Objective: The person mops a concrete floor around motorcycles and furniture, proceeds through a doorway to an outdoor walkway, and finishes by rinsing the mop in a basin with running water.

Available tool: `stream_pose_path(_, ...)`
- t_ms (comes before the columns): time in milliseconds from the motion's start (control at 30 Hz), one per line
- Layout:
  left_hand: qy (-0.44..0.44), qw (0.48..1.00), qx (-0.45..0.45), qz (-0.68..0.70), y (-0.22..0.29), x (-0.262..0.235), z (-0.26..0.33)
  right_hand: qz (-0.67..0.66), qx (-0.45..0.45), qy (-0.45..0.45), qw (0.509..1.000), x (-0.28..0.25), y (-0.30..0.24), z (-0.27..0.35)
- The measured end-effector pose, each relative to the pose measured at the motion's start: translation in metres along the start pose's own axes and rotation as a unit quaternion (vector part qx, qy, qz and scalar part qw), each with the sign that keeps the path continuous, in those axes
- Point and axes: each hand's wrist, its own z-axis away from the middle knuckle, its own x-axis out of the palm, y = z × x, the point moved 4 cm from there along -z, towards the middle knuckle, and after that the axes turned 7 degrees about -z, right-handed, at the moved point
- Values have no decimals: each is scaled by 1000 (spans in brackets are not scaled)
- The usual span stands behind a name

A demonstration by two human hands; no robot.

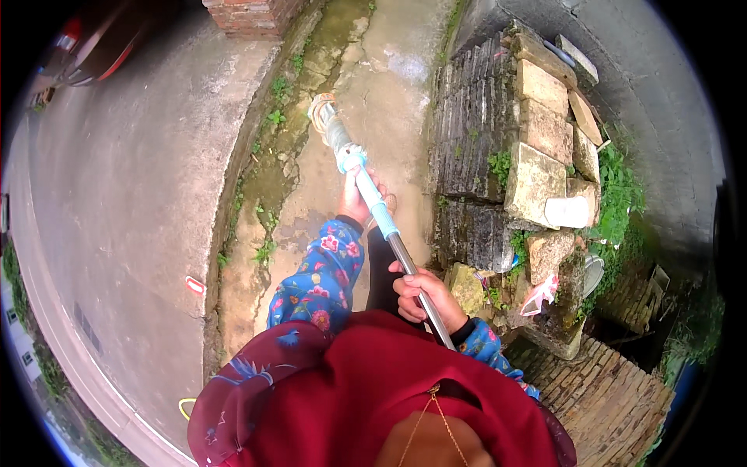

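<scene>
A mop point(375, 198) with light-blue plastic sleeves and a silver metal pole runs slantwise in front of me. Its bundled greyish-white head point(327, 121), with some orange on it, points up and away to the far left. My left hand point(357, 201) is closed around the blue upper part, just below the head. Lower down, the fingers of my right hand point(427, 296) wrap the metal pole close to my body. The pole's near end is hidden at my red clothing.
To the right stand a stack of dark tiles point(476, 124) and pale stone blocks point(537, 179), with a pink-white plastic bag point(540, 296) on the rubble. A raised concrete slab point(148, 156) edges the path at left. A brick pillar point(247, 17) stands at the far end.
</scene>
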Motion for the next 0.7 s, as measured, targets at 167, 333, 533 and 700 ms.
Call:
stream_pose_path(167, 10, 999, 42, 28, 48, 43, -89, 51, 41, -21, 998, 13, -106, -54)
stream_pose_path(333, -27, 995, 36, 91, 99, 89, -161, 74, 91, 18, 993, 51, -207, -92)
stream_pose_path(533, 252, 960, -78, -98, 173, 119, -262, 495, 59, 72, 864, 87, -325, -166)
stream_pose_path(700, 311, 931, -156, -109, 176, 109, -377, 833, 29, 119, 540, 89, -410, -211)
